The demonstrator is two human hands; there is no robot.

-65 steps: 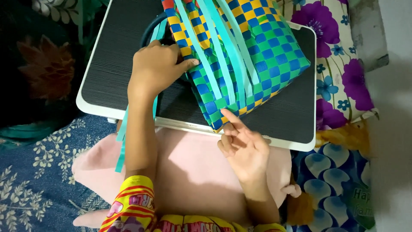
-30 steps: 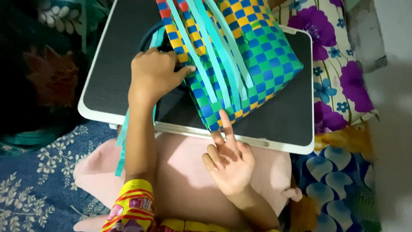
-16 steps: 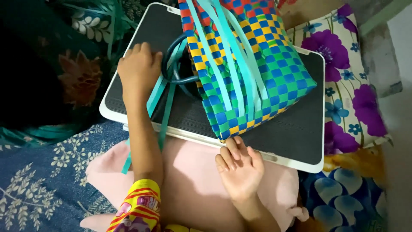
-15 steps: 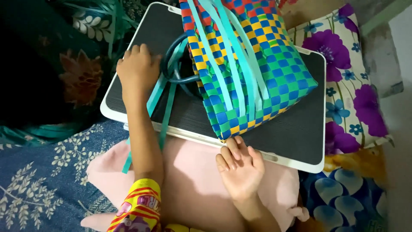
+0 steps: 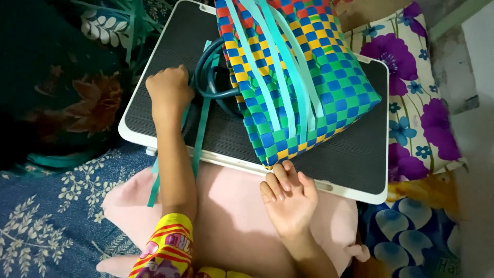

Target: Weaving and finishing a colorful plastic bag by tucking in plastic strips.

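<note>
The big checkered woven plastic basket (image 5: pixel 303 82) lay on the dark counter (image 5: pixel 355 154). The right hand (image 5: pixel 289 198) touched its corner, fingers open. The left hand (image 5: pixel 169 92), fingers curled, gripped teal plastic strips (image 5: pixel 198 139).

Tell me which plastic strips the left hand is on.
The darker teal strips lying flat on the tray under the left hand, not the pale ones across the basket.

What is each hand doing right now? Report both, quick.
Left hand: closed, fingers curled by the teal strips; whether it has a grip on them cannot be told.
Right hand: open, fingertips touching the woven basket corner, holding nothing.
</note>
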